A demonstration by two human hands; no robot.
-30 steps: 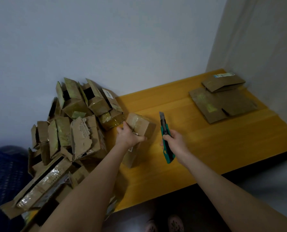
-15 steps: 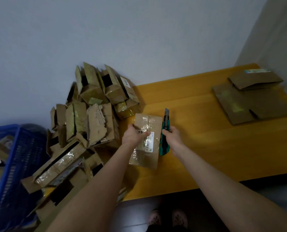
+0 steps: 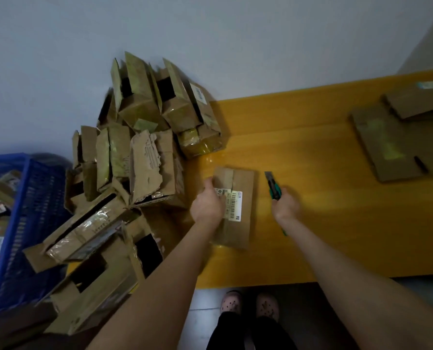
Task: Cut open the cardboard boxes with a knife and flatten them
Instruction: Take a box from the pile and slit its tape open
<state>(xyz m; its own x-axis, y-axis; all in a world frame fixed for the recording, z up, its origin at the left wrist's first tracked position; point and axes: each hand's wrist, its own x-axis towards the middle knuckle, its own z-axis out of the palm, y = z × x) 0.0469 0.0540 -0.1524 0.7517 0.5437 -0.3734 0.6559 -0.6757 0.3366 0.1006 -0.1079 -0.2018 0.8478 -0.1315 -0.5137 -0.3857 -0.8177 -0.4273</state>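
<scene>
A small taped cardboard box (image 3: 238,183) with a white barcode label lies flat on the yellow table (image 3: 324,223), just right of a big heap. My left hand (image 3: 206,205) holds it by its left side, fingers curled over the edge. My right hand (image 3: 285,205) grips a green and black utility knife (image 3: 273,188) with its blade out, pointing away from me. The knife is a short gap to the right of the box and does not touch it.
A heap of opened cardboard boxes (image 3: 134,157) covers the table's left end. Flattened boxes (image 3: 402,137) lie at the far right. A blue plastic crate (image 3: 26,223) with cardboard in it stands left of the table. My feet (image 3: 248,303) are below the front edge.
My left hand has pulled the small box out of the heap and laid it flat on the table. The knife hand has stayed beside it, now slightly further right of the box.
</scene>
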